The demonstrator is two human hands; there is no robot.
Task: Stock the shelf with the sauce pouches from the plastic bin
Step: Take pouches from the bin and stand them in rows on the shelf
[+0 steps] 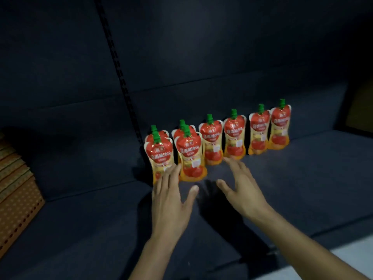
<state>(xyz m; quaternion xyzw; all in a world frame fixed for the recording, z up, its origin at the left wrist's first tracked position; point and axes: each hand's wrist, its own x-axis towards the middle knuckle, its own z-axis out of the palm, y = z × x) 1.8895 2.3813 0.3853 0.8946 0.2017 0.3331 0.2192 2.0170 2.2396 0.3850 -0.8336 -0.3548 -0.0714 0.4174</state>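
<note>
Several red and yellow sauce pouches with green caps stand upright in a row on the dark shelf (282,178). The two leftmost spots hold a second pouch in front: one front pouch (159,156) at the far left and another (190,158) beside it. My left hand (171,201) is open with straight fingers, its fingertips at the base of the far-left front pouch. My right hand (242,188) is open too, fingers spread, fingertips just short of the middle pouches (234,136). Neither hand holds anything. The plastic bin is out of view.
An orange perforated stack of packs (14,188) sits at the left end of the shelf. A black slotted upright rail (121,77) runs down the back panel to the pouches. A pale surface (347,259) shows below the shelf's front edge at the lower right.
</note>
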